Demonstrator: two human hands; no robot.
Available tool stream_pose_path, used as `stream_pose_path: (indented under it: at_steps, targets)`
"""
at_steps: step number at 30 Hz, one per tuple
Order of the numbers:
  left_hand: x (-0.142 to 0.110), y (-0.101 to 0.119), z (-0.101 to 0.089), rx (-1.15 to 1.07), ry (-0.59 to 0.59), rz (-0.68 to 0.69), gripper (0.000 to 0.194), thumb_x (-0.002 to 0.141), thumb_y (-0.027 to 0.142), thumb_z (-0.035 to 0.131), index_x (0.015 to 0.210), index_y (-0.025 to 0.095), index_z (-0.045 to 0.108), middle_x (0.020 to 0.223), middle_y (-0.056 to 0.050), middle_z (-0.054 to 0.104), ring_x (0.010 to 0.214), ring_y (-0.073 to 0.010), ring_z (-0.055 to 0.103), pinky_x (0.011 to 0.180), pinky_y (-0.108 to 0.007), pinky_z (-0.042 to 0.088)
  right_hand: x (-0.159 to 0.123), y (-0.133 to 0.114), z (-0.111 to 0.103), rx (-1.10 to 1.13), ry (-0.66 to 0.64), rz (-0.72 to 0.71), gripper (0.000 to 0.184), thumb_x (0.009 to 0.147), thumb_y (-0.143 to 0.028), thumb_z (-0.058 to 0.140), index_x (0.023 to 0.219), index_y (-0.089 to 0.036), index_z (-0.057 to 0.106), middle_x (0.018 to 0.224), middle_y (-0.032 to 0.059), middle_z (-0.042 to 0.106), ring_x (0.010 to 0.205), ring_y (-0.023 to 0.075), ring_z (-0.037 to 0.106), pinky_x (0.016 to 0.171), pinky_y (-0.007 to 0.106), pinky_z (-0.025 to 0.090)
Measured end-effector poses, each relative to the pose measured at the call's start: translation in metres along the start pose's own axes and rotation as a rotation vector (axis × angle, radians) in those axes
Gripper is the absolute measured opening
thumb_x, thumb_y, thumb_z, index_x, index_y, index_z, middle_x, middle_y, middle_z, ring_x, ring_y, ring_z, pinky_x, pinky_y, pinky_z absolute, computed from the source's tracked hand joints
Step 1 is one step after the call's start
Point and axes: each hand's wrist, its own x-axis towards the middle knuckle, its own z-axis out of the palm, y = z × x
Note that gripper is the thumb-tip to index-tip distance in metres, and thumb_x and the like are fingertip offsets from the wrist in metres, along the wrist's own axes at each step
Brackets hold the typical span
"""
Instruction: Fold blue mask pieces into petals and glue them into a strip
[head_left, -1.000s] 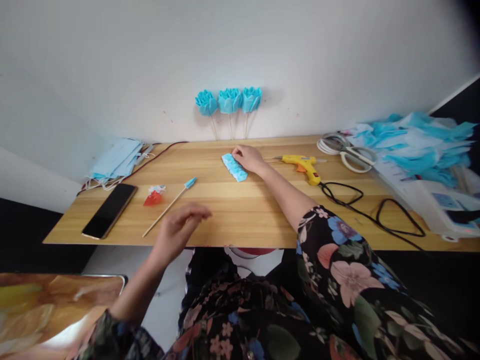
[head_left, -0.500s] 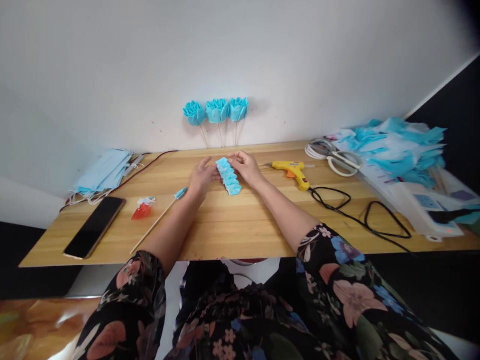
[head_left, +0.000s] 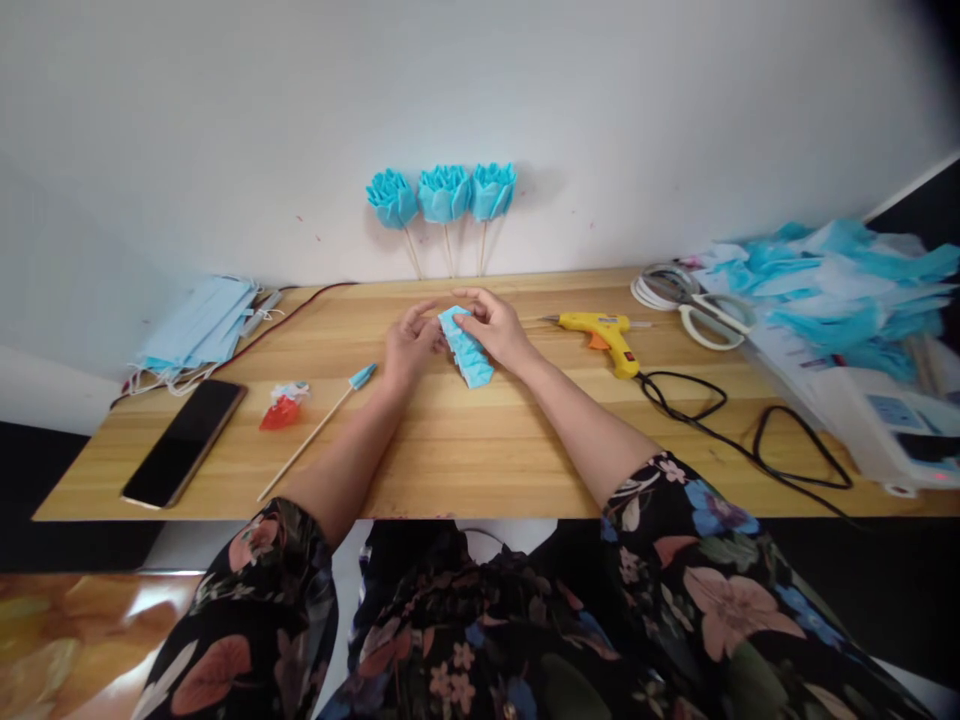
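Observation:
A light blue strip of thin, mask-like fabric (head_left: 471, 358) with folds and a zigzag edge slants between my hands just above the wooden table. My right hand (head_left: 495, 328) pinches its upper end, the thumb lying on top and the fingers behind. At the strip's upper left edge my left hand (head_left: 412, 342) is curled with the fingertips closed on it, partly hidden. Left of that forearm lies a thin wooden stick (head_left: 307, 440) with a rolled blue tip (head_left: 363, 376). Three blue fabric flowers (head_left: 444, 193) on sticks lean on the wall behind.
A yellow glue gun (head_left: 600, 325) lies to the right, its black cable (head_left: 705, 436) looping over the table. Scissors (head_left: 712, 320) and a heap of blue fabric pieces (head_left: 847, 290) sit at far right. On the left are masks (head_left: 202, 325), a phone (head_left: 184, 445) and a red packet (head_left: 283, 408).
My right thumb has moved onto the strip's face near its top. The strip has shifted slightly right and turned a little. The camera view has also shifted slightly.

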Motion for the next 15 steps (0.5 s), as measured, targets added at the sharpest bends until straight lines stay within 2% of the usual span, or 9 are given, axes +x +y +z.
stream_pose_path:
  at_steps: [3,7,10,15]
  targets:
    - [0.000,-0.005,-0.001,-0.076,-0.025,-0.032,0.038,0.091,0.039,0.064,0.119,0.014,0.061,0.072,0.000,0.072,0.054,-0.0106,0.066,0.053,-0.021,0.049,0.001,0.001,0.000,0.001,0.027,-0.026,0.046,0.083,-0.038,0.067,0.126,-0.024,0.061,0.088,0.0003,0.072,0.071,0.0157,0.062,0.065,0.029,0.052]
    - [-0.005,0.000,-0.004,-0.041,-0.084,-0.060,0.034,0.088,0.047,0.069,0.089,0.013,0.066,0.061,-0.001,0.067,0.050,-0.0106,0.063,0.049,-0.020,0.044,0.000,0.002,0.001,-0.005,0.024,-0.055,0.045,0.082,-0.041,0.069,0.123,-0.025,0.062,0.083,-0.0008,0.068,0.069,0.0156,0.059,0.065,0.030,0.050]
    - [-0.008,0.007,-0.004,0.011,-0.077,-0.070,0.036,0.084,0.047,0.075,0.076,0.014,0.063,0.054,0.000,0.064,0.047,-0.0092,0.059,0.049,-0.020,0.043,-0.002,0.001,0.001,0.000,0.014,-0.037,0.045,0.085,-0.049,0.067,0.124,-0.026,0.062,0.080,-0.0005,0.066,0.070,0.0165,0.059,0.065,0.031,0.051]
    - [-0.011,0.012,-0.002,0.025,-0.054,-0.056,0.033,0.085,0.044,0.075,0.074,0.015,0.063,0.053,0.000,0.064,0.046,-0.0098,0.058,0.047,-0.020,0.041,-0.002,0.000,0.000,-0.021,0.068,-0.002,0.048,0.092,-0.060,0.057,0.130,-0.030,0.061,0.075,-0.0005,0.059,0.070,0.0182,0.059,0.068,0.033,0.052]
